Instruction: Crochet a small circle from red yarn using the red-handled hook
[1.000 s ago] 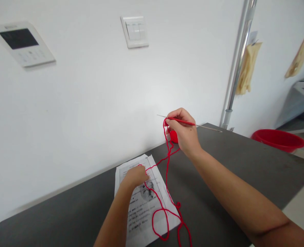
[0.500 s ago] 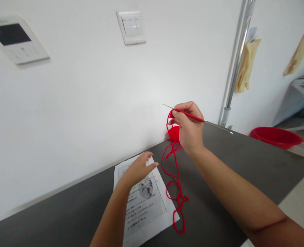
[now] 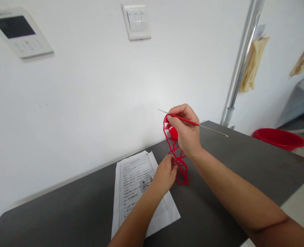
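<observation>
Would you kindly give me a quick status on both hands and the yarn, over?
Right hand shut on crochet hook, raised above table. Left hand pinching red yarn beside printed sheet. Yarn hangs tangled between hands.

Right hand [image 3: 186,132] held up, thumb and forefinger pinched together, forearm stretched in from lower right, left hand [image 3: 166,173] lower, just beside it, fingertips closed, back up, forearm reaching forward

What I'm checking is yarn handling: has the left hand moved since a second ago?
Yes. The left hand has moved right across the printed sheet, from its upper left to its right edge, at the red yarn.
</observation>
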Demonstrator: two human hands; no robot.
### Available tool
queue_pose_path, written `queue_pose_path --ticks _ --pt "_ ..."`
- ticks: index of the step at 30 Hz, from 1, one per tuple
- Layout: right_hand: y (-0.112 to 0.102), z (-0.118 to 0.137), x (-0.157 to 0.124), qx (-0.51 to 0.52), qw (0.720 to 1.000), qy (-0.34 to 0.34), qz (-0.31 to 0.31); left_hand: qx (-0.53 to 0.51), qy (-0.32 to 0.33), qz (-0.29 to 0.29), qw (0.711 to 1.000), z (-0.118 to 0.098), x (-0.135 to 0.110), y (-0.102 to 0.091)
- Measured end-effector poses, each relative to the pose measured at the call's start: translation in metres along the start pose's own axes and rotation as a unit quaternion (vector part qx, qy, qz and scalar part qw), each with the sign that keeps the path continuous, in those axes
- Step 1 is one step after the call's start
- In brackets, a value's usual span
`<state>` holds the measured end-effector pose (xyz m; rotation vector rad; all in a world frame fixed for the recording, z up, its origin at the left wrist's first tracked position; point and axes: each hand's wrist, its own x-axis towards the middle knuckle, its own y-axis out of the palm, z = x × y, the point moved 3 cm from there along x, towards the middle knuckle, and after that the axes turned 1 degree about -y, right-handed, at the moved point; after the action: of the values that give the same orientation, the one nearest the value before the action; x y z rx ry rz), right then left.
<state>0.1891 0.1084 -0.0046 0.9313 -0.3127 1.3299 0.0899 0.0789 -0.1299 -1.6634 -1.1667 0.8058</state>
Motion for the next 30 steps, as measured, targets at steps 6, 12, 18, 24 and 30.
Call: queue_pose_path --ticks 6,12,18,24,30 --pt "0.002 -0.002 0.000 0.005 1.000 -0.008 0.016 0.084 -0.108 -0.040 0.990 0.037 0.005 0.008" --pt "0.003 -0.002 -0.002 -0.010 1.000 0.007 0.020 0.126 -0.139 0.011 0.982 0.067 0.011 0.024" --pt "0.008 -0.014 -0.009 -0.019 0.998 0.027 0.045 0.141 -0.184 -0.055 0.971 0.074 0.016 0.029" --pt "0.016 -0.048 -0.022 -0.065 0.992 0.063 0.092 0.081 -0.190 -0.127 0.970 0.074 0.018 0.033" --pt "0.013 -0.106 -0.049 -0.091 0.980 0.125 0.123 -0.056 -0.194 -0.225 0.953 0.082 0.018 0.029"
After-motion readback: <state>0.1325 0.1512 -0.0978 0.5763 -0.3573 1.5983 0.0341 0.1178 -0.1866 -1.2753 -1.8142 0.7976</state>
